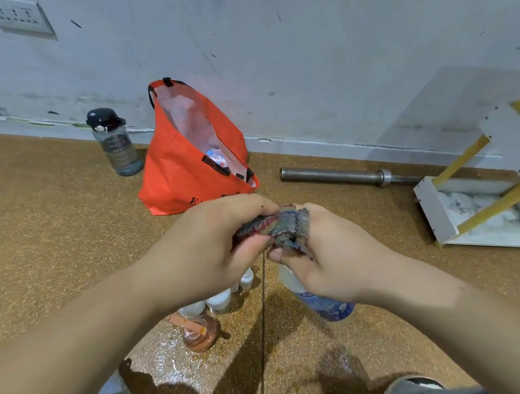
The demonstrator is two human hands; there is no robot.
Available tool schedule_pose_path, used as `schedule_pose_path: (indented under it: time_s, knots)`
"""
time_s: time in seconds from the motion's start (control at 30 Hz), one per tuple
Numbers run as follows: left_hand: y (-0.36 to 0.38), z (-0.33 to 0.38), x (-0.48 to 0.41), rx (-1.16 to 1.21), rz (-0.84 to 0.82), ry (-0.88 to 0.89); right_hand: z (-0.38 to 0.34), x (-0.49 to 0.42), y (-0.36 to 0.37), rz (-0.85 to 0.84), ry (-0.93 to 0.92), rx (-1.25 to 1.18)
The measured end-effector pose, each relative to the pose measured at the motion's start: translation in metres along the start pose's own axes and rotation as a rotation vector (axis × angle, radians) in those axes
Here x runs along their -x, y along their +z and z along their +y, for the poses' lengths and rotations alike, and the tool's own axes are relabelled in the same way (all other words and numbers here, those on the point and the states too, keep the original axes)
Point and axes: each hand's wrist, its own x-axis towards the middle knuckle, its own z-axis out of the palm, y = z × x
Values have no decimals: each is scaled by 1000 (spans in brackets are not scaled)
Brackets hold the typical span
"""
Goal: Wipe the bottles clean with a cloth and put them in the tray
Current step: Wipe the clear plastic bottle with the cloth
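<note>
Between the two hands, the cloth (281,226) is bunched — left hand (208,247) and right hand (329,259) each pinch an end. Just below the right hand a blue-labelled bottle (326,308) slants down-right — held or not, I cannot tell; the tray (432,211) sits well off right.

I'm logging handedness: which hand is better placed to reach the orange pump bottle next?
Left, probably. The orange pump bottle sits under the left hand; the right hand is over the blue-labelled bottle. Both grip the cloth.
</note>
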Motion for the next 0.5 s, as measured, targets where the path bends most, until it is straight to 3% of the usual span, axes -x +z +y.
schedule_pose_path:
  time_s: [0.33, 0.43, 0.5]
  knots:
    - [-2, -7, 3, 51, 44, -197, -1, -1, 1, -54, 130, -135]
    - [2, 9, -1, -148, 14, -48, 3, -1, 1, -84, 176, -384]
    - [-2, 12, -4, -89, 102, -82, 3, -1, -3, -76, 199, -516]
